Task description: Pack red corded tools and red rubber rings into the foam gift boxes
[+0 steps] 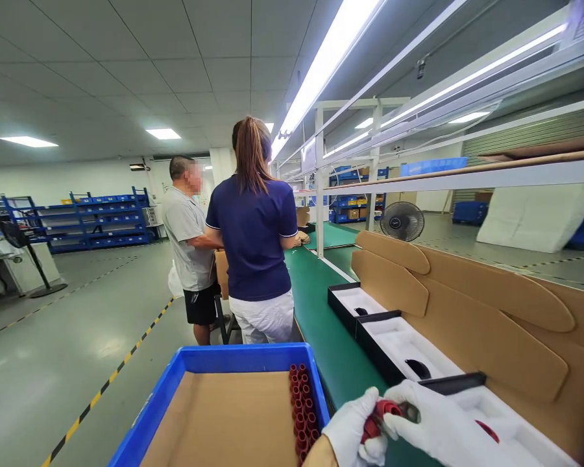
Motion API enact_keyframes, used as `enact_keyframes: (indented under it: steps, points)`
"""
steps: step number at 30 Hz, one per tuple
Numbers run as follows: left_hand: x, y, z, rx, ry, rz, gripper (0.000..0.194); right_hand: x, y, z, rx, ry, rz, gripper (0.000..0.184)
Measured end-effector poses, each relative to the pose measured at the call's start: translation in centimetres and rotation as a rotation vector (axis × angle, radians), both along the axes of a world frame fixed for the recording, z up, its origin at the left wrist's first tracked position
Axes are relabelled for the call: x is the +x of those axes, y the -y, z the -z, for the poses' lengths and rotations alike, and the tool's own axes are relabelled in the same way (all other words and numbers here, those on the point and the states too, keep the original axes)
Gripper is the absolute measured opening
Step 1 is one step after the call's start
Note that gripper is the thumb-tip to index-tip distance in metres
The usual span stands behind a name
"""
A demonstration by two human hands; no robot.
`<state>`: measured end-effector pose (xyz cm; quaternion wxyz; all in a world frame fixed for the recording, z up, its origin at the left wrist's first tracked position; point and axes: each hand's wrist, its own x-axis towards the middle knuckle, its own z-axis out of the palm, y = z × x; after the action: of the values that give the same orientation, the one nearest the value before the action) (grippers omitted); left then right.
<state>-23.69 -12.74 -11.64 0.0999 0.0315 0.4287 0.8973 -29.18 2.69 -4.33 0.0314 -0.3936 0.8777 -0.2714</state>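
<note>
My left hand (pixel 355 428), in a white glove, is closed around red tubular parts (pixel 387 408) at the green bench's edge. My right hand (pixel 431 415), gloved too, has its thumb and fingers curled at the open end of the same red part; something small and greyish shows between them, too blurred to name. To their left, a blue bin (pixel 243 353) lined with brown cardboard has rows of red tubes (pixel 302 408) standing upright along its right side. Under and beyond my right hand lie open boxes with white foam inserts (pixel 394 340); a red piece (pixel 487 431) shows in the nearest.
Brown cardboard lids (pixel 467 292) stand raised along the boxes' right side. The green bench (pixel 321 324) runs ahead. A person in a navy shirt (pixel 253 240) stands beside it, with a person in grey (pixel 185 240) farther left. A fan (pixel 401 221) stands beyond the bench.
</note>
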Motion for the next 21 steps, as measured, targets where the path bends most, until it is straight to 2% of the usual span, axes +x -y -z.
enact_keyframes:
  steps: [3, 7, 9, 12, 15, 18, 21]
  points:
    - [0.2, -0.1, -0.1, 0.032, -0.031, -0.045, 0.053, -0.3, 0.3, -0.9, -0.072, 0.102, 0.031, 0.029]
    - [0.7, -0.7, 0.0, 0.148, 0.049, -0.035, 0.059, 1.0, 0.8, -2.0, -0.248, 0.147, 0.183, 0.034]
    - [0.9, -1.0, 0.2, 0.218, 0.092, -0.054, 0.058, 1.7, 1.1, -1.8, -0.239, 0.156, 0.152, 0.026]
    - [1.1, -1.4, 0.4, 0.21, 0.123, -0.054, 0.056, 1.4, 1.3, -1.2, -0.141, 0.093, 0.142, 0.018]
    - [1.0, -1.7, 0.5, 0.137, 0.182, -0.044, 0.062, -1.3, 1.1, -1.6, -0.013, 0.086, 0.16, 0.016]
    - [0.7, -2.1, 0.6, 0.112, 0.202, -0.011, 0.067, -5.7, 0.7, -3.9, 0.038, 0.112, 0.197, 0.02]
    - [0.1, -2.3, 1.3, 0.095, 0.196, 0.039, 0.067, -9.5, 0.8, -6.5, -0.005, 0.062, 0.29, 0.027]
